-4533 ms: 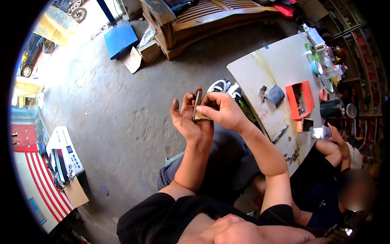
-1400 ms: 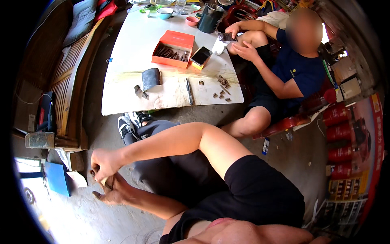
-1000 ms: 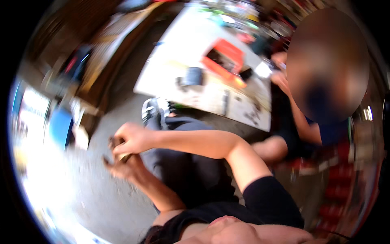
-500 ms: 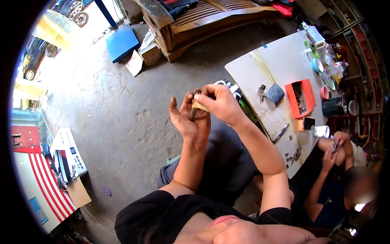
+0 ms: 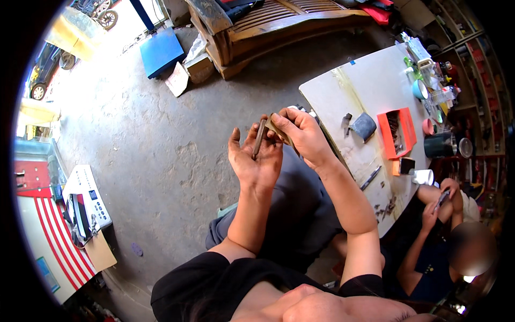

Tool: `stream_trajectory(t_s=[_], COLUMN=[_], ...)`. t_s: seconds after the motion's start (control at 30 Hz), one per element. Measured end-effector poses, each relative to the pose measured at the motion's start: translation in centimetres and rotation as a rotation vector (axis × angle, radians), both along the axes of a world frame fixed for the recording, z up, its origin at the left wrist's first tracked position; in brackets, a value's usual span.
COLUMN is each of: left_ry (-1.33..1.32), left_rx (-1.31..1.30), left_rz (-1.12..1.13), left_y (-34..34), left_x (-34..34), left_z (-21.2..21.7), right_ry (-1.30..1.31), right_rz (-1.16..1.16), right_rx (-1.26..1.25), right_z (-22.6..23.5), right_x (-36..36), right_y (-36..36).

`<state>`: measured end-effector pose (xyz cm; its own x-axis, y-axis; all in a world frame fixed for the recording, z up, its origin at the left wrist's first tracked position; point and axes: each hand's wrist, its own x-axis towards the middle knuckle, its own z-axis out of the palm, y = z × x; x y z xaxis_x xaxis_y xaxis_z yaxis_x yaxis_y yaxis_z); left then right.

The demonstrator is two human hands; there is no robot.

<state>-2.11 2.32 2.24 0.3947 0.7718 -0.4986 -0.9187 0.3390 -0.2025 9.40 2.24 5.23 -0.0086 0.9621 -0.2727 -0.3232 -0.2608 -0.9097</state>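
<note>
My left hand (image 5: 254,165) is turned palm up in front of me, its fingertips dark with dirt. Across its palm and fingers lies a short brown rod (image 5: 259,140), with the fingers curled up behind it. My right hand (image 5: 307,138) pinches a small folded tan sheet (image 5: 275,129), which looks like sandpaper, between thumb and fingers. The sheet is close beside the rod's upper end; whether they touch, I cannot tell.
To the right, a white table (image 5: 335,99) bears a red-orange box (image 5: 398,134) of dark pieces, a dark block (image 5: 363,126) and a pen (image 5: 371,178). A seated person (image 5: 424,257) holds a phone-like object beside it. A wooden bench (image 5: 295,29) stands beyond.
My right hand has shifted slightly right with the tan sheet, baring more of the rod. The left hand has moved a little right, its fingers opening somewhat.
</note>
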Motion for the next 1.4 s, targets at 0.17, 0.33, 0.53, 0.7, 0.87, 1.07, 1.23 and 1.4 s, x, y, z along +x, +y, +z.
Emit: stream_trajectory(t_s=[0.17, 0.33, 0.53, 0.7, 0.87, 1.07, 1.23, 1.4], left_ry=[-0.036, -0.018, -0.048, -0.011, -0.021, -0.033, -0.032, -0.057], left_rx=[0.034, 0.016, 0.018, -0.046, -0.037, 0.008, -0.014, 0.057], left_rz=[0.019, -0.006, -0.006, -0.023, -0.011, 0.028, 0.003, -0.021], left_y=[-0.2, -0.2, -0.5, -0.1, -0.1, -0.1, -0.4, -0.4], left_x=[-0.1, 0.5, 0.5, 0.5, 0.4, 0.2, 0.1, -0.4], left_z=[-0.6, -0.1, -0.2, 0.4, 0.3, 0.2, 0.6, -0.3], right_ry=[-0.071, 0.406, 0.514, 0.478, 0.117, -0.035, -0.165, -0.199], right_rz=[0.048, 0.115, 0.136, 0.187, 0.066, 0.061, 0.056, 0.105], right_rx=[0.049, -0.027, -0.055, 0.072, 0.094, 0.152, 0.205, 0.268], right_z=[-0.3, -0.8, -0.4, -1.1, 0.0, 0.2, -0.6, 0.0], right_x=[0.3, 2.2, 2.4, 2.5, 2.0, 0.8, 0.6, 0.4], right_y=[0.0, 0.4, 0.4, 0.3, 0.0, 0.1, -0.3, -0.5])
